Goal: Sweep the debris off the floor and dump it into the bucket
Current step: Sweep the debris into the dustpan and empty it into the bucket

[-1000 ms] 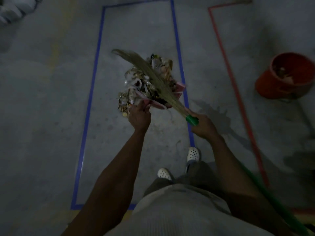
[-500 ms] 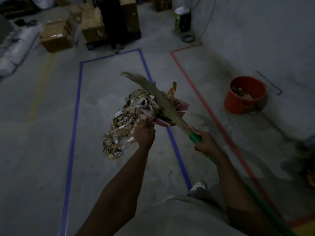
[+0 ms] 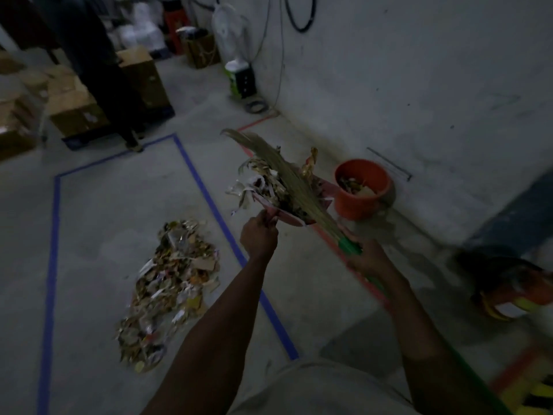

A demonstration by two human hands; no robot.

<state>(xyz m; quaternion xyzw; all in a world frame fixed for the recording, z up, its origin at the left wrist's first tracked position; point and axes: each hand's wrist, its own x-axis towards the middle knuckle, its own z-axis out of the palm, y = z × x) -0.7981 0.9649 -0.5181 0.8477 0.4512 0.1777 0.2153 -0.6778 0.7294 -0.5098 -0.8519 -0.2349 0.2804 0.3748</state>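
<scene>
No writing, label or number is legible in this dim, blurred scene.

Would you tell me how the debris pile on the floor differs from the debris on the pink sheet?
The floor pile is larger and spread loose inside the blue tape; the carried load is smaller, lifted on the pink sheet. The floor pile lies untouched; the carried load is pinned under the broom. Both are mixed paper scraps.

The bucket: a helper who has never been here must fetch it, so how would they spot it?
Follow the pale wall on the right side of the room down to the floor. At its foot stands the bucket. It is the only round orange tub, open-topped with scraps inside, unlike the brown cardboard boxes opposite.
</scene>
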